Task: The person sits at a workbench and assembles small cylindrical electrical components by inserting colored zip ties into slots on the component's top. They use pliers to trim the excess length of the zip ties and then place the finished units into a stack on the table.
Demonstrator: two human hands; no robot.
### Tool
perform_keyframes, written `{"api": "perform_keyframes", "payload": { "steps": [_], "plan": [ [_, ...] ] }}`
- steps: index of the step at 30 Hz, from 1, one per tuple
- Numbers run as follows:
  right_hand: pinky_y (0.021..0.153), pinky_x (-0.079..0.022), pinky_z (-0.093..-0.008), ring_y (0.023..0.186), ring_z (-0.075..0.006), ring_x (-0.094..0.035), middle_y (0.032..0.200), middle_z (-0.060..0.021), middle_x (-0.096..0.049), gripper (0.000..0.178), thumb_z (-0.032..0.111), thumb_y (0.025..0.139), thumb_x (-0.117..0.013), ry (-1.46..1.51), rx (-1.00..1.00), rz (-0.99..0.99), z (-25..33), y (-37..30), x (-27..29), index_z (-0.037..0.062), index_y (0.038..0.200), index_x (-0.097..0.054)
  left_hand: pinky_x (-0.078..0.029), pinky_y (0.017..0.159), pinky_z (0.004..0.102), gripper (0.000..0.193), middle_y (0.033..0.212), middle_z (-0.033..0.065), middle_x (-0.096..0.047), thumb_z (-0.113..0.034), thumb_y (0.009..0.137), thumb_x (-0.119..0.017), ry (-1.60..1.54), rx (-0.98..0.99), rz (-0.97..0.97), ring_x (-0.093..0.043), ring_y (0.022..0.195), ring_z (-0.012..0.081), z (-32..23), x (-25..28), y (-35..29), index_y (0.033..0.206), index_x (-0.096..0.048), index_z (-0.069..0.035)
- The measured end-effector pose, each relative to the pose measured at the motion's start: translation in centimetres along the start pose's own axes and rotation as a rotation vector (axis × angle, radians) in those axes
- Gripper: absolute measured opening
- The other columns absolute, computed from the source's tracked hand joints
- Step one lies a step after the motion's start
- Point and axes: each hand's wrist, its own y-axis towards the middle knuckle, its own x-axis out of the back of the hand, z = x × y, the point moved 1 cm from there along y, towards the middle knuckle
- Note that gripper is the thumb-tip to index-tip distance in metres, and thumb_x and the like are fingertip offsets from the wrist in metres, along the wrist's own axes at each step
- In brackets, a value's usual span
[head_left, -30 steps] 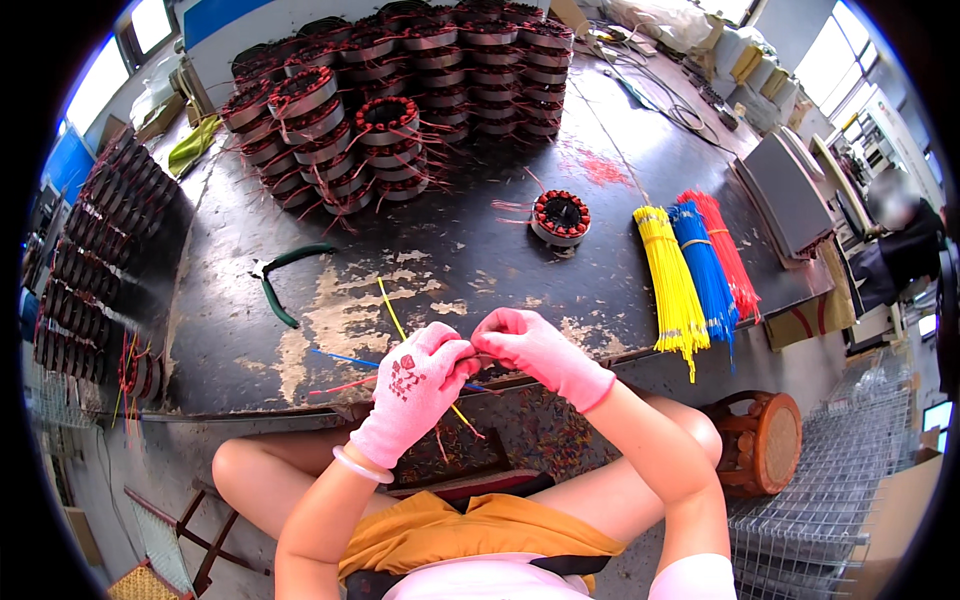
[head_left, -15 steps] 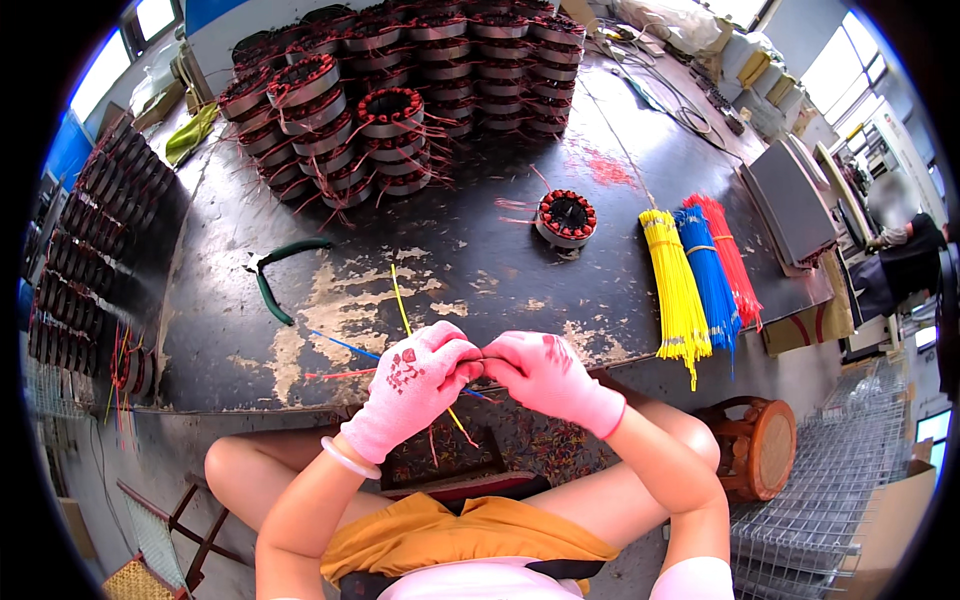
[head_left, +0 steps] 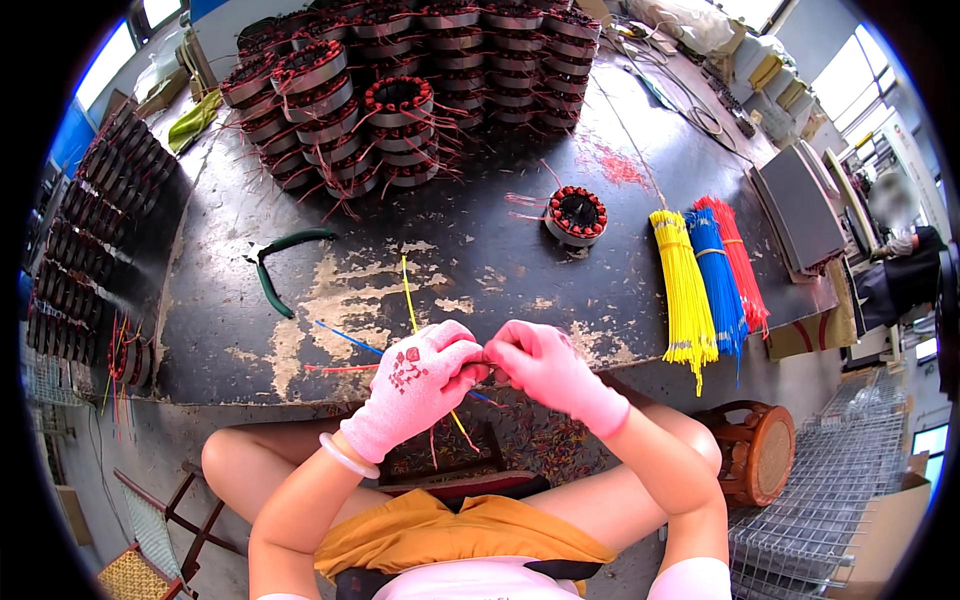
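Both my hands wear pink gloves and meet above the table's near edge. My left hand [head_left: 415, 380] is closed round a yellow wire [head_left: 408, 290], a blue wire [head_left: 345, 339] and a red wire [head_left: 335, 369], whose ends stick out on both sides of it. My right hand [head_left: 550, 375] pinches at the left fingertips; the small piece between its fingers is hidden. Farther off on the table sits a single wound stator [head_left: 575, 236] with thin red leads. Bundles of yellow wires [head_left: 685, 300], blue wires [head_left: 718, 285] and red wires [head_left: 742, 265] lie to the right.
Green-handled cutters [head_left: 268, 284] lie on the worn black table [head_left: 460, 225]. Stacked stators [head_left: 405, 130] fill its back, and more stators [head_left: 88, 240] stand at far left. A wooden stool [head_left: 765, 452] is by my right knee. Another person [head_left: 905, 280] is at far right.
My right hand has turned a little, its fingers curled more tightly against the left fingertips. The left hand keeps its hold on the wires. The whole view has shifted slightly.
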Motion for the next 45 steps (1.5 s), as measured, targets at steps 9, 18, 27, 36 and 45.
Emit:
{"api": "perform_keyframes", "payload": {
  "steps": [9,18,27,36,45],
  "plan": [
    [0.067,-0.053,-0.0266,0.072,-0.0113,-0.069,0.082,-0.0066,-0.071,0.021,0.017,0.088,-0.078,-0.964,0.723,-0.418,3.0,-2.5,-0.4,0.0064,0.105,-0.072,-0.056,0.070,0.0373,0.012,0.099,0.0071,-0.067,-0.007,0.084,-0.073,-0.055,0.030,0.012,-0.069,0.083,0.0281,0.3,0.1,-0.1,0.095,-0.071,-0.008],
    [0.068,-0.052,-0.0292,0.072,-0.0144,-0.064,0.085,-0.0030,-0.071,0.024,0.025,0.101,-0.062,0.141,-0.255,0.149,2.1,-2.6,0.2,0.0029,0.103,-0.068,-0.055,0.070,0.0387,0.013,0.097,0.0071,-0.066,-0.007,0.084,-0.073,-0.051,0.001,0.006,-0.068,0.084,0.0290,0.1,0.2,-0.1,0.095,-0.070,-0.008],
    [0.063,-0.049,-0.0246,0.072,-0.0031,-0.060,0.079,-0.0027,-0.068,0.024,0.027,0.100,-0.063,0.149,-0.320,0.070,0.7,-0.7,-0.1,0.0037,0.099,-0.069,-0.055,0.070,0.0385,0.014,0.099,0.0078,-0.066,-0.006,0.082,-0.075,-0.036,-0.019,0.025,-0.068,0.083,0.0289,0.0,0.1,0.0,0.095,-0.069,-0.007],
    [0.061,-0.050,-0.0281,0.065,-0.0173,-0.064,0.081,-0.0046,-0.068,0.018,0.024,0.095,-0.071,-1.004,0.812,-0.427,2.4,-2.1,-0.7,0.0078,0.103,-0.072,-0.055,0.070,0.0382,0.013,0.099,0.0074,-0.067,-0.006,0.083,-0.073,-0.047,0.011,0.030,-0.068,0.084,0.0285,0.2,0.1,-0.2,0.096,-0.070,-0.007],
    [0.067,-0.052,-0.0300,0.074,-0.0144,-0.065,0.093,-0.0023,-0.071,0.022,0.021,0.097,-0.065,-0.296,-0.069,0.013,3.0,-2.9,0.3,0.0078,0.114,-0.068,-0.055,0.071,0.0383,0.013,0.099,0.0075,-0.067,-0.005,0.083,-0.072,-0.072,0.016,0.041,-0.068,0.084,0.0284,-0.1,0.5,-0.1,0.096,-0.071,-0.008]
  ]
}}
